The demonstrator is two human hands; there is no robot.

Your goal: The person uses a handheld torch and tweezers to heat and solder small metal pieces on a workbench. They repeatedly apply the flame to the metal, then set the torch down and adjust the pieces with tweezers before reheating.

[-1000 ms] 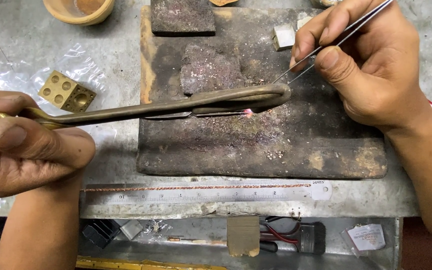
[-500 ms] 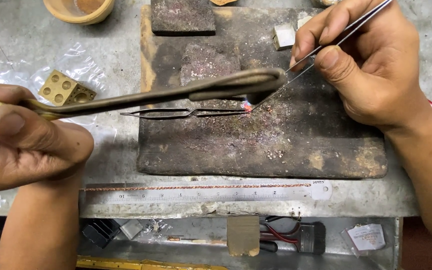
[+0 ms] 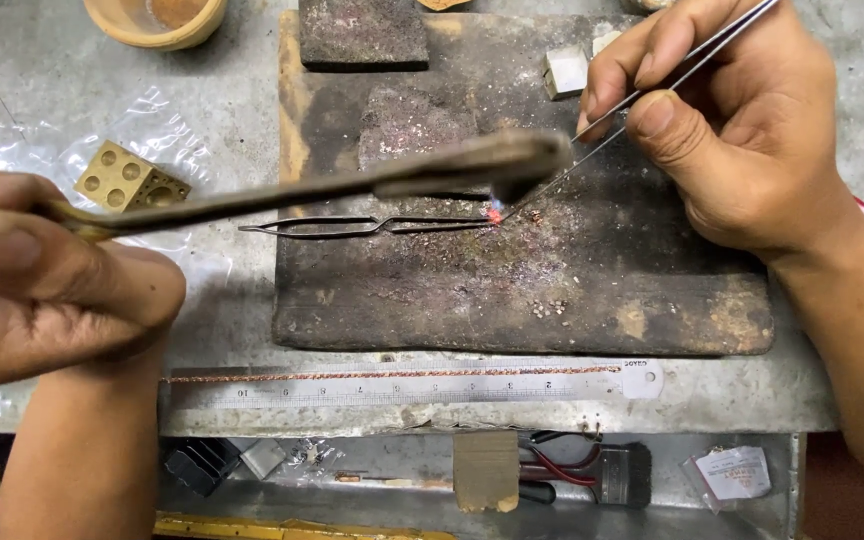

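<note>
Torch (image 3: 372, 180) in left hand (image 3: 47, 275), tweezers (image 3: 652, 75) in right hand (image 3: 742, 130).

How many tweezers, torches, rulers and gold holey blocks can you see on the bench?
Tweezers: 2, one pair in the right hand, tweezers in hand, and lying tweezers on the dark board
Torch: 1, brass torch in the left hand
Ruler: 1, steel ruler
Holey block: 1, brass block
Total: 5

Grey metal worktop (image 3: 832, 380) carries: charred soldering board (image 3: 522, 290), steel ruler (image 3: 402, 388) with twisted copper wire (image 3: 392, 375) alongside, brass dapping block (image 3: 130, 180) on clear plastic bag (image 3: 82, 150), wooden bowl (image 3: 157, 20).
</note>
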